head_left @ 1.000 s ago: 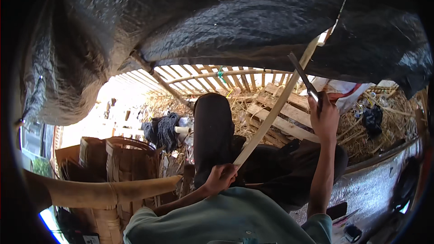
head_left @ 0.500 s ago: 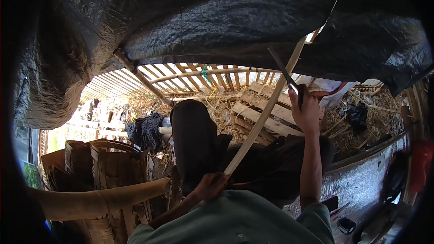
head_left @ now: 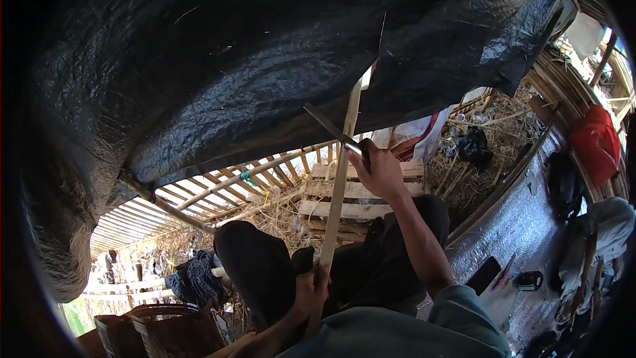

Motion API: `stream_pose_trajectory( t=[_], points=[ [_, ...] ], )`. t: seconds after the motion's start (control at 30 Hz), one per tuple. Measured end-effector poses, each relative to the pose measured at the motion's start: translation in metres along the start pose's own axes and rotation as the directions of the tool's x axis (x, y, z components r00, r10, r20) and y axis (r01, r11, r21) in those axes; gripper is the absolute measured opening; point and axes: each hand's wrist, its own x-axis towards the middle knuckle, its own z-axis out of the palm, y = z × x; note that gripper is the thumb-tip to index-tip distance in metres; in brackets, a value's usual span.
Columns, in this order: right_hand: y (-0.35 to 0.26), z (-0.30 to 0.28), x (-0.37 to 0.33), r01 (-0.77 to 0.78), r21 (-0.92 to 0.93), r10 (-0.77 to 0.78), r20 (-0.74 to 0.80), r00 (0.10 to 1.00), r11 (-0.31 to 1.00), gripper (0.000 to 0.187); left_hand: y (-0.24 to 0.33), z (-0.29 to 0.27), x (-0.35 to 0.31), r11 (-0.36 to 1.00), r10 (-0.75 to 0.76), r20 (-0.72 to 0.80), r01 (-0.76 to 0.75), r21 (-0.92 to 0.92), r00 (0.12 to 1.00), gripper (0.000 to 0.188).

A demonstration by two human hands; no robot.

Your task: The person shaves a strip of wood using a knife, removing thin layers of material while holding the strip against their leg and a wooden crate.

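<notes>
A long pale bamboo strip [head_left: 338,205] slants steeply across my lap, its upper part reaching in front of black plastic sheeting. My left hand [head_left: 311,292] is closed round the strip low down, and the strip's lower end shows below the fist. In my right hand [head_left: 381,171] I grip a knife [head_left: 329,124] by its handle, which is mostly hidden by the fingers. The narrow dark blade points up and left and crosses the strip. Whether the edge touches the strip, I cannot tell.
Black plastic sheeting [head_left: 265,86] hangs ahead. Beyond my knees lie wooden slats [head_left: 351,209] on straw. On a silvery mat [head_left: 510,225] at right rest a black flat object [head_left: 483,276] and a small black object [head_left: 529,281]. Woven baskets [head_left: 175,331] stand lower left; a red bag [head_left: 596,146] hangs right.
The view has swung to the right, showing more of the mat and red bag. The strip now stands steeper, and its lower end shows beneath my left fist. Both hands keep their holds.
</notes>
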Motion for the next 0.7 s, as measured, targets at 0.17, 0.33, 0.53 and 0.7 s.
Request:
stream_pose_trajectory(
  t=[0.17, 0.33, 0.53, 0.7],
  points=[
    [-0.005, 0.002, 0.002, -0.019, -0.016, 0.019, 0.000, 1.000, 1.000, 0.039, 0.004, 0.011, -0.001, 0.998, 0.051, 0.039, -0.050, -0.027, 0.998, 0.034],
    [-0.011, -0.011, 0.001, -0.062, 0.001, 0.062, -0.012, 0.998, 0.998, 0.039, 0.029, 0.011, 0.011, 0.989, 0.062, 0.064, -0.053, -0.139, 0.996, 0.035],
    [-0.039, -0.039, -0.017, -0.022, -0.086, 0.017, -0.057, 0.998, 0.996, 0.037, 0.059, -0.002, 0.059, 0.990, 0.125, 0.029, -0.122, -0.076, 0.992, 0.039],
    [-0.018, -0.050, -0.025, -0.089, 0.018, 0.091, -0.095, 0.991, 0.996, 0.040, 0.093, -0.016, 0.120, 0.991, 0.059, 0.088, -0.048, -0.123, 0.994, 0.036]
  ],
)
